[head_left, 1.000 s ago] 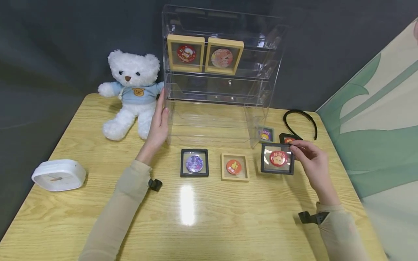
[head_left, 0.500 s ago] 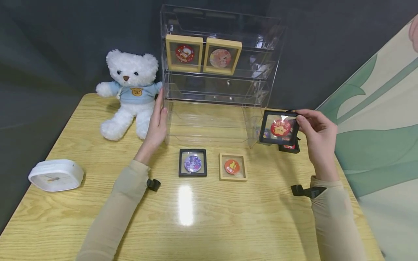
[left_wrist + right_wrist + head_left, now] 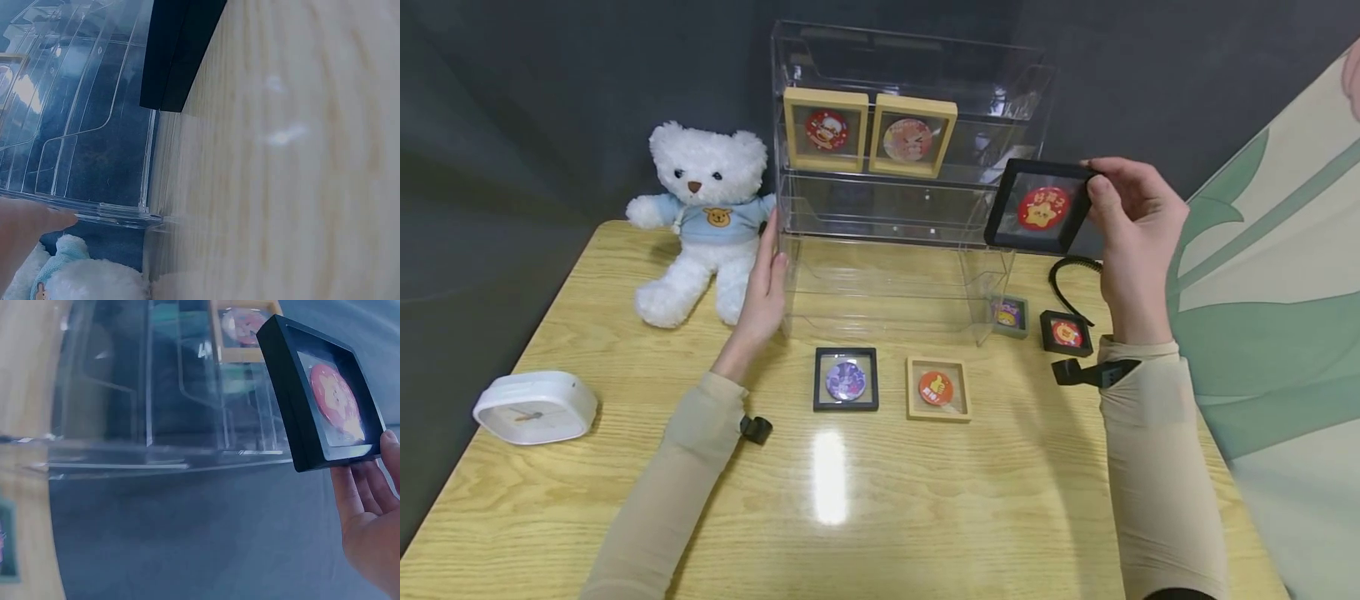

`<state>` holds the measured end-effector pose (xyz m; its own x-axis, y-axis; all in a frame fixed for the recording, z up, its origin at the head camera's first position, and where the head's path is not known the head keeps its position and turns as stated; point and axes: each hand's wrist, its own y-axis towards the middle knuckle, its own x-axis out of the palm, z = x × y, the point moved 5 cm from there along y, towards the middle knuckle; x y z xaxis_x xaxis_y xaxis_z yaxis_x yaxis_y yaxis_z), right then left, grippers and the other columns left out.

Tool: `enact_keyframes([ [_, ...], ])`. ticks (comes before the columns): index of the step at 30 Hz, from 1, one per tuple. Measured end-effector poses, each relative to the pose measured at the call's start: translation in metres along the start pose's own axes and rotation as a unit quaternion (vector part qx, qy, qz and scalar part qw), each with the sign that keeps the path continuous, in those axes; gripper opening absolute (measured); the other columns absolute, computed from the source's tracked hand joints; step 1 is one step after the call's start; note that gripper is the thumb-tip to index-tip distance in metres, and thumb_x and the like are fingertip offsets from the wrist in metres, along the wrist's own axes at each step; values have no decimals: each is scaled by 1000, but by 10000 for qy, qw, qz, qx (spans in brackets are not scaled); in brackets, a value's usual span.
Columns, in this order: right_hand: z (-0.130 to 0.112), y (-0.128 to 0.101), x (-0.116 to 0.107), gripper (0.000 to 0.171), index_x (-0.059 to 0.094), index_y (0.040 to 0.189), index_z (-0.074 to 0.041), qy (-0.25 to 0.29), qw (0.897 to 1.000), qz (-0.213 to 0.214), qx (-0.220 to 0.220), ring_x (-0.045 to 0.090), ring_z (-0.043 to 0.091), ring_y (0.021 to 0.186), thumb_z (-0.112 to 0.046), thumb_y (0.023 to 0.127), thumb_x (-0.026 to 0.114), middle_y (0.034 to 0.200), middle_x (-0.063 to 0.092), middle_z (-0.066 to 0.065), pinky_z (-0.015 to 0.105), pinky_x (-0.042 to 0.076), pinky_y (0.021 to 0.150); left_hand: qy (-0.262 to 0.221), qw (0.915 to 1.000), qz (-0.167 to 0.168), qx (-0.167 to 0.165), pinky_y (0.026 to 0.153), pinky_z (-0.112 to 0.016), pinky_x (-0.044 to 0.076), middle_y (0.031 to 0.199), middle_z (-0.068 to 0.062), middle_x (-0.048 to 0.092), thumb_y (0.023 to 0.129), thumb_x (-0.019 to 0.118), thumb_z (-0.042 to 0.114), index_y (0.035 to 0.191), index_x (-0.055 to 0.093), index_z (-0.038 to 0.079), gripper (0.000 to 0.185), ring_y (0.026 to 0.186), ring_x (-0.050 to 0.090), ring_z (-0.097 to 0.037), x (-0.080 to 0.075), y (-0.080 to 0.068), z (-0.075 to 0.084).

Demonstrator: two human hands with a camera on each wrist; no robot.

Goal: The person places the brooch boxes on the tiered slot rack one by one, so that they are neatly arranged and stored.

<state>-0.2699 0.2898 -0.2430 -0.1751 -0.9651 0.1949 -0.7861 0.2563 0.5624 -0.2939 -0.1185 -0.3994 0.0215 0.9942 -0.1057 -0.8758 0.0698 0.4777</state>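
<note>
My right hand [image 3: 1127, 212] holds a black frame with a red star badge [image 3: 1039, 207] up in the air, beside the right end of the clear acrylic shelf rack [image 3: 902, 267]. In the right wrist view the same black frame [image 3: 319, 394] is pinched at its lower edge by my fingers [image 3: 369, 506]. My left hand [image 3: 763, 283] rests flat against the rack's left side, fingers straight. Two wooden frames with badges [image 3: 868, 132] stand on the rack's top shelf. On the table lie a black frame with a purple badge [image 3: 846, 379] and a wooden frame with an orange badge [image 3: 937, 388].
A white teddy bear [image 3: 700, 221] sits left of the rack. A white clock [image 3: 535, 407] lies at the table's left edge. Two small framed badges [image 3: 1065, 333] and a black headband [image 3: 1067, 275] lie right of the rack. A green and cream panel [image 3: 1270, 250] stands at the right.
My right hand has lifted the black frame with the red badge from the table up to the height of the rack's middle shelf. The left hand has stayed on the rack.
</note>
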Motion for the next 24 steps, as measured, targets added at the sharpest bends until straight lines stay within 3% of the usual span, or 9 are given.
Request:
enact_keyframes([
  [8, -13, 31, 31, 15, 76, 111, 8, 327, 9994, 84, 88, 72, 27, 98, 4, 96, 74, 114, 73, 21, 27, 64, 84, -7, 10000, 27, -4, 131, -29, 11, 179, -11, 9, 115, 28, 0, 172, 11, 3, 59, 163, 9, -22, 0, 0, 1],
  [15, -14, 53, 43, 14, 77, 109, 5, 307, 9992, 241, -47, 71, 30, 106, 5, 97, 70, 116, 72, 19, 33, 63, 94, -32, 10000, 13, -55, 131, -30, 13, 179, -11, 11, 115, 29, 3, 172, 11, 5, 59, 163, 11, -23, 1, 1, 2],
  [24, -2, 77, 51, 15, 78, 108, 1, 40, 9975, 65, -708, 73, 30, 100, 8, 100, 66, 113, 70, 20, 36, 63, 95, -54, 10000, 4, -75, 131, -30, 13, 179, -10, 11, 115, 28, 3, 172, 11, 6, 60, 163, 11, -21, 0, 0, -1],
])
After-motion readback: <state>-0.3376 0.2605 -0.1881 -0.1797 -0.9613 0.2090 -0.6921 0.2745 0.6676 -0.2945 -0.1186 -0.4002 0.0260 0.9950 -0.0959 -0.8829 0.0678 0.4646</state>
